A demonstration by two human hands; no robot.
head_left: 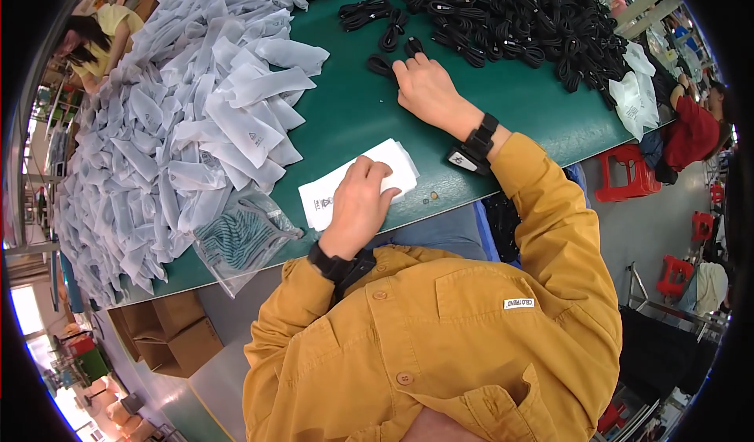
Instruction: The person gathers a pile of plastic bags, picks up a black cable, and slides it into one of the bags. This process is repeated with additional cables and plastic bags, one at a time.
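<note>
From my remote seat I see the left hand (361, 198) palm down on a flat stack of white, printed plastic bags (402, 165) near the table's front edge; its fingers are loosely bent, thumb apart, pressing rather than clasping, I judge, so the slippery sheets stay together. The right hand (428, 92) reaches out, fingertips bent down at a small coiled black cable (380, 66); I cannot tell whether they grip it. That coil lies apart from the big tangled heap of black cables (510, 18), which probably makes it easier to single out. On the left of the green table (353, 120), a broad pile of frosted, pale-grey plastic packets (196, 120) spreads, leaving, I think, working room between both heaps.
</note>
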